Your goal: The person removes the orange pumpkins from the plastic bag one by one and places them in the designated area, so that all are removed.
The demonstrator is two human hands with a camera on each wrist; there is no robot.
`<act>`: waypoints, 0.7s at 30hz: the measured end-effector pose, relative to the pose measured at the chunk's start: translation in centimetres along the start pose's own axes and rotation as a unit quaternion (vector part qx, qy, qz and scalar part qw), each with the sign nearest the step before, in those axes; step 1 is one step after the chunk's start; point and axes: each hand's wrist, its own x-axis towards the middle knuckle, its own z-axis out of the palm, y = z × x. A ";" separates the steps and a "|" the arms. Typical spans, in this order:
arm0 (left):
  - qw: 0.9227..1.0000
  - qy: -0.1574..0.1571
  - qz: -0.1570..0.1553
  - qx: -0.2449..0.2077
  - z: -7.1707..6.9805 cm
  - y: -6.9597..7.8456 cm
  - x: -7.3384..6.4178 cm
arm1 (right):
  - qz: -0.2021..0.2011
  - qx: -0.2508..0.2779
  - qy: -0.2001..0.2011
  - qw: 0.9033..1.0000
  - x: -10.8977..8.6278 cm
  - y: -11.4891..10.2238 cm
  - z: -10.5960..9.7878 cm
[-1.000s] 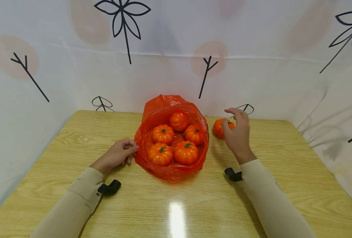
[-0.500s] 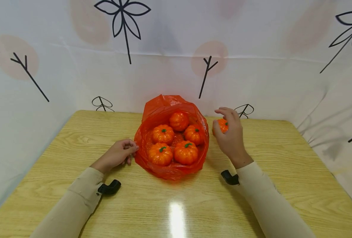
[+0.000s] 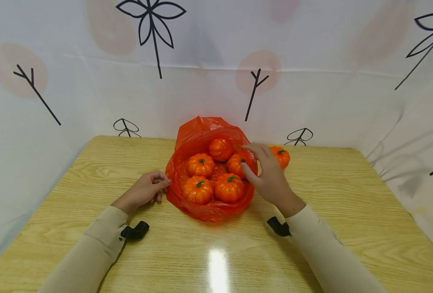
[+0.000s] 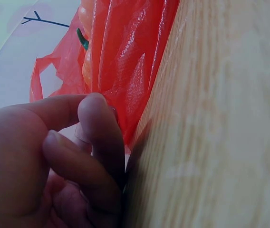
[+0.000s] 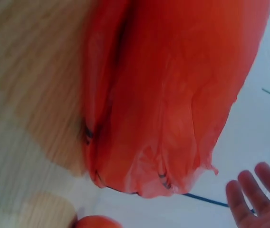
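Note:
A red plastic bag [image 3: 210,212] stands with its mouth spread wide on the wooden table. Inside it lie several small orange pumpkins [image 3: 198,190] with green stems. At the bag's left side, my left hand [image 3: 144,190] pinches the plastic between thumb and fingertips; the left wrist view shows the bag's side [image 4: 125,61] rising past them. My right hand [image 3: 273,181] hangs with spread fingers over the bag's right rim, near the rightmost pumpkin [image 3: 235,165] within. In the right wrist view its fingers [image 5: 263,190] show beside the bag, holding nothing.
One more pumpkin [image 3: 281,156] sits on the table [image 3: 333,191] right of the bag, partly behind my right hand. A white patterned cloth [image 3: 205,93] hangs behind the table's back edge. Black curved pieces [image 3: 135,231] stick out at both sleeve cuffs.
My right hand has moved left, from beside the outer pumpkin to over the bag's right rim. That pumpkin stays on the table. My left hand has kept still at the bag.

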 end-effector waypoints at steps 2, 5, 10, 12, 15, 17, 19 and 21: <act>1.000 0.000 0.000 0.000 0.0 0.0 0.0 | 0.011 -0.006 -0.032 0.999 -0.2 -0.2 0.1; 1.000 0.001 -0.001 0.000 0.0 0.1 0.0 | 0.022 -0.011 -0.068 0.997 -0.5 -0.5 0.3; 1.000 0.002 -0.006 -0.002 0.0 0.0 0.0 | 0.013 -0.022 -0.109 0.994 -0.8 -0.8 0.7; 1.000 0.001 -0.007 -0.003 0.0 -0.1 0.0 | 0.004 -0.026 -0.119 0.993 -0.9 -0.9 0.9; 1.000 0.000 -0.005 -0.003 0.0 -0.1 0.0 | -0.004 -0.028 -0.134 0.991 -1.0 -0.9 1.1; 1.000 0.001 -0.003 -0.002 0.0 -0.1 0.1 | -0.002 -0.028 -0.145 0.989 -1.1 -0.9 1.2; 1.000 0.001 0.000 -0.001 0.0 -0.1 0.1 | 0.005 -0.030 -0.161 0.986 -1.2 -0.8 1.3; 1.000 0.001 0.002 0.001 0.0 -0.1 0.1 | 0.010 -0.035 -0.179 0.983 -1.2 -0.7 1.3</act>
